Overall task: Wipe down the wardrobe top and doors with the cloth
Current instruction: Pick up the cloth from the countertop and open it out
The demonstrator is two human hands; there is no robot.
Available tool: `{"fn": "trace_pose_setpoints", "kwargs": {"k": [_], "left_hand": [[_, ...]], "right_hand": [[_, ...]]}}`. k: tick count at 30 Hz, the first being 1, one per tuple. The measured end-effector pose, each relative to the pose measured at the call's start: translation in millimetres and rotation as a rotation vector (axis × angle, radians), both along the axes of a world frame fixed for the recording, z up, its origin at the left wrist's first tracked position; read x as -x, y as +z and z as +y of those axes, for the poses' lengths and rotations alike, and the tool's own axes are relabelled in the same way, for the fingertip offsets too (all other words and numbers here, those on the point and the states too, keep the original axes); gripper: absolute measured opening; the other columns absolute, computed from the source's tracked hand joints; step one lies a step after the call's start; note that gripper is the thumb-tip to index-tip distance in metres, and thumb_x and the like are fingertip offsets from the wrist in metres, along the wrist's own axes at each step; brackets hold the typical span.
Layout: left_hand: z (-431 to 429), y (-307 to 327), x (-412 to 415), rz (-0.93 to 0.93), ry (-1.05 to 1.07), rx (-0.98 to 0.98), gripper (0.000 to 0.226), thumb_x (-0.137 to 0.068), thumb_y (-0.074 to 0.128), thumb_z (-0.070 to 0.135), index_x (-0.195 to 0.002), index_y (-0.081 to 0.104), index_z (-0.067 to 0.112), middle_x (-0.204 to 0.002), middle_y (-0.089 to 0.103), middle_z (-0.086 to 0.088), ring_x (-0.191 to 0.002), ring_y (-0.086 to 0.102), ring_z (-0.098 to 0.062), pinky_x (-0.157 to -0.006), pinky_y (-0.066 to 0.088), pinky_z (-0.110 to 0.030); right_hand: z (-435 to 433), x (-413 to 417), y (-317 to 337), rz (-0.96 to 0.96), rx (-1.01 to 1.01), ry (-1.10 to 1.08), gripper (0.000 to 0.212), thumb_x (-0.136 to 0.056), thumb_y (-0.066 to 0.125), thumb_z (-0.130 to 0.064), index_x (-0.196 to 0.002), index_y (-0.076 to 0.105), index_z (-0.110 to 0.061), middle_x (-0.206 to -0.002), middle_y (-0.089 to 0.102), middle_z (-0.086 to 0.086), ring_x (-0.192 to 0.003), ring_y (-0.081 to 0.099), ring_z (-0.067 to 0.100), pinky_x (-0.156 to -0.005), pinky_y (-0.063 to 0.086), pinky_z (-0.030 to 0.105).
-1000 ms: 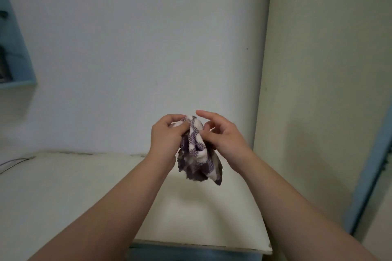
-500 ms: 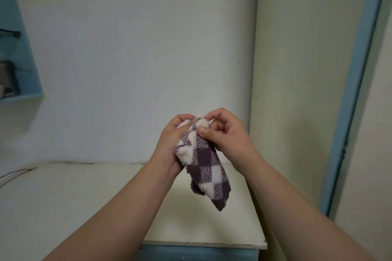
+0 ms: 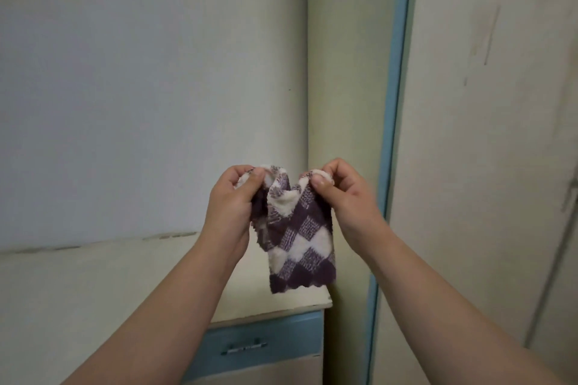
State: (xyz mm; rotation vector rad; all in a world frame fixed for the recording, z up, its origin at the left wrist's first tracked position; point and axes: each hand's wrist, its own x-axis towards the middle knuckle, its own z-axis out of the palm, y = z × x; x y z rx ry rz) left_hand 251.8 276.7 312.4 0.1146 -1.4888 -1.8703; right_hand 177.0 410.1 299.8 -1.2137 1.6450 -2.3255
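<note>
Two bare forearms come up from the bottom edge. The left hand [image 3: 231, 206] and the right hand [image 3: 344, 197] each pinch the top edge of the cloth [image 3: 300, 237] between thumb and bent fingers. The cloth, purple and white checks, hangs down in the air above the right front corner of the wardrobe top [image 3: 93, 284]. Below this corner is a blue drawer front with a handle [image 3: 244, 348]. Behind stands the pale wall [image 3: 140, 72]

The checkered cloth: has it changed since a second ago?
Yes. The cloth was bunched between touching hands; now the left hand and right hand have parted, and it hangs lower toward the wardrobe top.
</note>
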Motion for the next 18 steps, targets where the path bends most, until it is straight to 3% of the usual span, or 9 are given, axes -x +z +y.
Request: {"fn": "trace_pose_setpoints", "kwargs": {"k": [5,10,14,18], "left_hand": [[20.8,9.2,-3.7,0.0,0.013,0.023,0.014,-0.085,0.062,0.011,-0.073,0.057,0.016,-0.065,0.062,-0.001,-0.056,0.059,-0.012,-0.054,0.05,-0.024],[39.1,17.2,3.2,-0.007,0.129,0.098,0.015,-0.082,0.065,0.012,-0.071,0.059,0.02,-0.079,0.064,-0.008,-0.07,0.059,-0.022,-0.064,0.049,-0.032],[61.3,28.8,18.3,0.005,0.202,0.109,0.014,-0.083,0.065,0.013,-0.072,0.058,0.02,-0.082,0.062,-0.009,-0.073,0.055,-0.023,-0.062,0.047,-0.032],[101.3,41.3,43.5,0.028,0.279,0.2,0.017,-0.081,0.066,0.013,-0.069,0.058,0.022,-0.08,0.061,-0.002,-0.076,0.055,-0.023,-0.067,0.046,-0.034]], "right_hand": [[48.6,4.9,17.6,0.171,-0.235,-0.227,0.022,-0.092,0.056,-0.016,-0.077,0.04,-0.016,-0.071,0.039,0.005,-0.065,0.038,0.013,-0.058,0.033,0.025],[89.0,27.3,25.8,0.186,-0.189,-0.379,0.024,-0.09,0.06,-0.013,-0.074,0.042,-0.017,-0.068,0.041,0.001,-0.063,0.039,0.009,-0.053,0.034,0.018],[139.4,63.7,35.1,0.189,-0.142,-0.448,0.02,-0.085,0.066,-0.014,-0.073,0.051,-0.019,-0.069,0.051,0.0,-0.068,0.047,0.013,-0.059,0.039,0.025],[196.0,99.8,52.5,0.302,-0.196,-0.457,0.012,-0.082,0.07,-0.012,-0.075,0.065,-0.02,-0.073,0.063,-0.007,-0.064,0.054,-0.003,-0.063,0.044,0.011]]}}
